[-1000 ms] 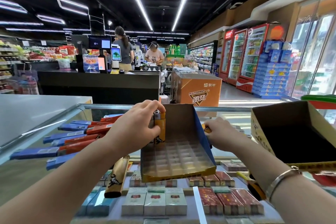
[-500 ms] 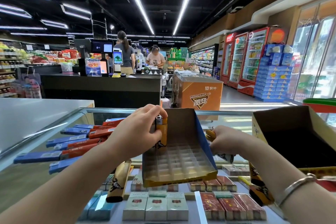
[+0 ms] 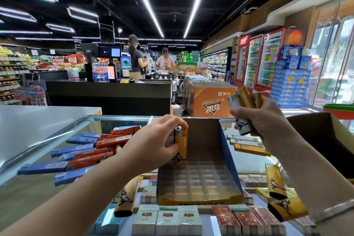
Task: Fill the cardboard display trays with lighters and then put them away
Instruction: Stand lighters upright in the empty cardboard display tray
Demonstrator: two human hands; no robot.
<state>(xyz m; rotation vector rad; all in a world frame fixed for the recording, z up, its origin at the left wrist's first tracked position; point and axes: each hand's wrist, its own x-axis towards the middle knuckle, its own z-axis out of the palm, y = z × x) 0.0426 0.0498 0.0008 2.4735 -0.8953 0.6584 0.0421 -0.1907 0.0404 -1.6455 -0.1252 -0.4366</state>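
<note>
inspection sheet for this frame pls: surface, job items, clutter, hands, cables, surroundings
Surface: glass counter over cigarette packs.
Job's things: display tray with empty slots; one yellow lighter at its back left; loose lighters on the glass.
Clutter: blue and red sleeves at left; brown box at right.
Hands: left hand grips the yellow lighter; right hand holds a bunch of lighters, raised.
Cables: nothing seen.
Surroundings: checkout counter, drink fridges, two people behind.

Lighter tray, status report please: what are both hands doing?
Left hand grips orange lighter at tray back corner. Right hand holds lighter bundle aloft. Tray slots empty, nothing blocking.
</note>
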